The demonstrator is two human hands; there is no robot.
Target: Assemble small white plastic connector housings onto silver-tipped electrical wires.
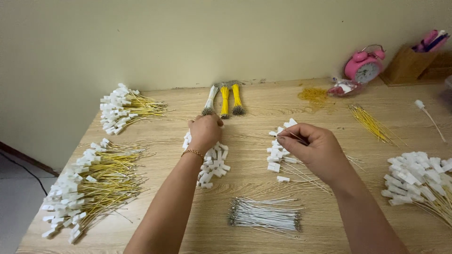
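While our left hand (pixel 205 132) is closing on the pile of white connectors (pixel 213 164) mid-tabletop (pixel 254 188), our right hand (pixel 314 149) is pinching a thin wire (pixel 295 136) just right of that pile, beside finished white-tagged wires (pixel 280 157).

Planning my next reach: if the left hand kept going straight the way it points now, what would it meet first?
The left hand points away toward the wall. Straight ahead, the first things would likely be the three tied wire bundles, one white and two yellow, lying just beyond its knuckles. Depth is hard to judge.
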